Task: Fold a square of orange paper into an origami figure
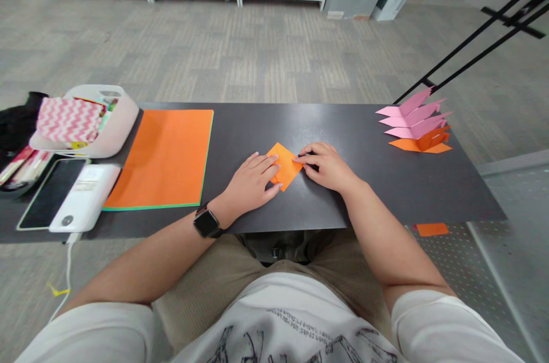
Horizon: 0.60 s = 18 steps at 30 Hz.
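Note:
A small folded orange paper [285,163] lies on the dark table [343,128], shaped like a diamond. My left hand [251,184] rests flat on its left half, fingers stretched out and together. My right hand [326,166] has curled fingers, and their tips press the paper's right corner down against the table. A dark watch [206,223] sits on my left wrist.
A stack of orange sheets [165,157] lies to the left. Farther left are a white power bank [86,197], a phone [51,192], a pouch of pens [21,168] and a white basket [115,128]. Folded pink and orange paper shapes [418,126] stand at the right end. An orange scrap [432,229] lies on the floor.

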### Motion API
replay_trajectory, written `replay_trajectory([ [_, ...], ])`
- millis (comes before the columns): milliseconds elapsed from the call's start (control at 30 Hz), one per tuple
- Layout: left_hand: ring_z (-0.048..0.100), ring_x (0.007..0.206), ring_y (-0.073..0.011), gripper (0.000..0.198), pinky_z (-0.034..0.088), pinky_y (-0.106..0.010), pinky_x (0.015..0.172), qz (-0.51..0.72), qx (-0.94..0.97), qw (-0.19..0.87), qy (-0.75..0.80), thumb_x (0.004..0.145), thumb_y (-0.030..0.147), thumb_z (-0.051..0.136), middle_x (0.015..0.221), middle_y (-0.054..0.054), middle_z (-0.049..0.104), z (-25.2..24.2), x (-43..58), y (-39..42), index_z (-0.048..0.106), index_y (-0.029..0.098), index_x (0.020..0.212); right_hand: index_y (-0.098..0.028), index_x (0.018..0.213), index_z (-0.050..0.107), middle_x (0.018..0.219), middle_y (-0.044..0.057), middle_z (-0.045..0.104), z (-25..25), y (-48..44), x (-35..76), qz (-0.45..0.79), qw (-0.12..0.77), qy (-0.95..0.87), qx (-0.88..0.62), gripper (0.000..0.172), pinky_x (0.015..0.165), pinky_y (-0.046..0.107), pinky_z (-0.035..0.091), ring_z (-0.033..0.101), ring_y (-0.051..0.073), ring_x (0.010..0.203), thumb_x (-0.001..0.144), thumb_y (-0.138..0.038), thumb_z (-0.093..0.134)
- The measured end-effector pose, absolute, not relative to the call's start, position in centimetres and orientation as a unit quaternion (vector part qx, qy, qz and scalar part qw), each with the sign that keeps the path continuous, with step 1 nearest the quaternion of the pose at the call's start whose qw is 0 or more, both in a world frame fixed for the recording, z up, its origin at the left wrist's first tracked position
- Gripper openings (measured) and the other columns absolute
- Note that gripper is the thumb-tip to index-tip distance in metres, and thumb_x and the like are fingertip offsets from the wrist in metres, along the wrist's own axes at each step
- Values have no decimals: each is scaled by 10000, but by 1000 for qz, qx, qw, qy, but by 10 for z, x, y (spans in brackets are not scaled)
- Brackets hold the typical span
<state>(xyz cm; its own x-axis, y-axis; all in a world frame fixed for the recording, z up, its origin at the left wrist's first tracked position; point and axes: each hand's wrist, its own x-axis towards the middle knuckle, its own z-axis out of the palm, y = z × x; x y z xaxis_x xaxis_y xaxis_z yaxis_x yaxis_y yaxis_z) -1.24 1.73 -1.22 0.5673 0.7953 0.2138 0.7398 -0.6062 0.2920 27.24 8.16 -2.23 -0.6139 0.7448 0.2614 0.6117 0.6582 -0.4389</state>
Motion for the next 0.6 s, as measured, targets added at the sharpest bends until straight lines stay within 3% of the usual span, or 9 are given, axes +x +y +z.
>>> replay_trajectory([
  [400,594,1449,-331,412,371,-578,1329,163,881,71,438,1055,406,607,1563,-169,630,-14,-14,17,718,185,1385,-390,1235,825,1233,56,746,-20,78,268,144,227,-883,-385,398,1043,533,486,658,298,1178,957,-171,643],
  [600,596,1341,-353,382,392,-604,1282,155,881,37,446,1032,448,632,1425,-172,651,-9,-14,17,765,206,1296,-373,1262,817,1328,83,696,-12,68,247,85,246,-879,-399,296,1143,579,416,591,322,1264,1026,-296,655],
])
